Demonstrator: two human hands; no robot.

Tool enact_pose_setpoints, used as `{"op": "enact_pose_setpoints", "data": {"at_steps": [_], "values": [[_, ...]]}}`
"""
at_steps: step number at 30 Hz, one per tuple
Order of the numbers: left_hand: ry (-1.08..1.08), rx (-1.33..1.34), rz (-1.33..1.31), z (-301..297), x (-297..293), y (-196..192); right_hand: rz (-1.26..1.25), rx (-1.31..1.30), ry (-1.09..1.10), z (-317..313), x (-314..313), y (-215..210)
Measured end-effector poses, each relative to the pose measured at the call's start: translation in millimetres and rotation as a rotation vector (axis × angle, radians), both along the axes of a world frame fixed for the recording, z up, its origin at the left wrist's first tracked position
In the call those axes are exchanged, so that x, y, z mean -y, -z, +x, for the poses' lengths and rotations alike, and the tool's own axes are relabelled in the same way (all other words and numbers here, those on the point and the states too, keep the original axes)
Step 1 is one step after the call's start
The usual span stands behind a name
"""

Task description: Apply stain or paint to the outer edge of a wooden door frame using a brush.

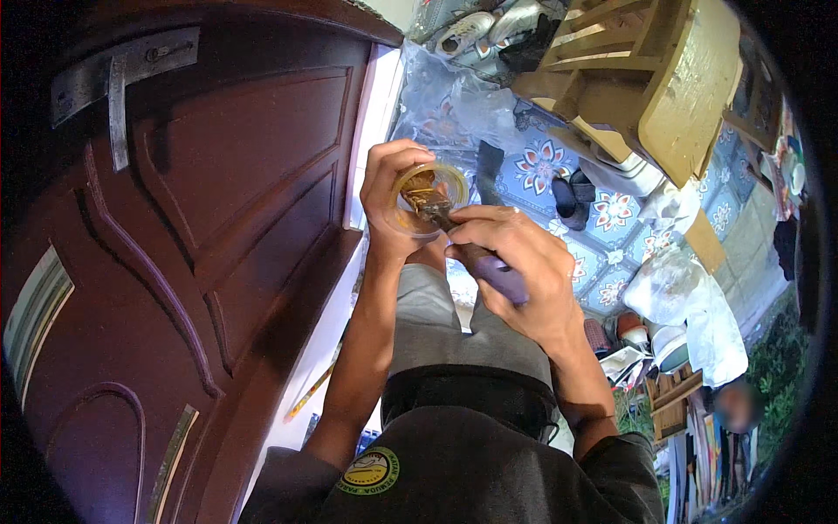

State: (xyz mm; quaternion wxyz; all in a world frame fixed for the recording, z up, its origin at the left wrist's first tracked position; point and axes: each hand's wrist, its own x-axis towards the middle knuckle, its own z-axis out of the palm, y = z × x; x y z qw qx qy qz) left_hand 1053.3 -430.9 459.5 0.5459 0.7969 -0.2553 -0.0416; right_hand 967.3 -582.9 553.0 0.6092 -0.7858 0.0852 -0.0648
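My left hand (384, 194) wraps round a small clear plastic cup (457, 185), tilted so that its inside shows. Golden-brown paint or varnish (417, 182) coats part of the cup's inner wall. In my right hand (529, 264) is a paintbrush (504, 278) with a purple handle end, its fingers closed about the shaft. The dark, wet-looking bristles reach into the cup and seem to touch its inside. Left of my hands stands a dark red-brown panelled door (262, 210) with a metal handle plate (166, 54); neither hand touches it.
A yellowish wooden chair or furniture piece (690, 87) lies at the upper right. Plastic sheeting (454, 105) covers part of the blue patterned tile floor (611, 253). Shoes (467, 33), dark sandals (572, 199) and a white plastic bag (681, 293) lie about.
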Motion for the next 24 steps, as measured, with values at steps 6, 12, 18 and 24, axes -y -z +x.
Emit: {"op": "enact_pose_setpoints", "data": {"at_steps": [6,12,18,24], "values": [[0.001,0.011,0.003,0,5,1,-0.105,0.033,-0.096,-4,7,-2],[-0.036,0.004,-0.042,0,10,3,0.165,0.036,0.188,-14,8,8],[-0.073,0.002,-0.052,3,12,5,1.142,-0.281,0.644,-22,13,20],[-0.079,0.028,-0.013,4,15,5,1.249,-0.341,0.675,-25,19,29]]}}
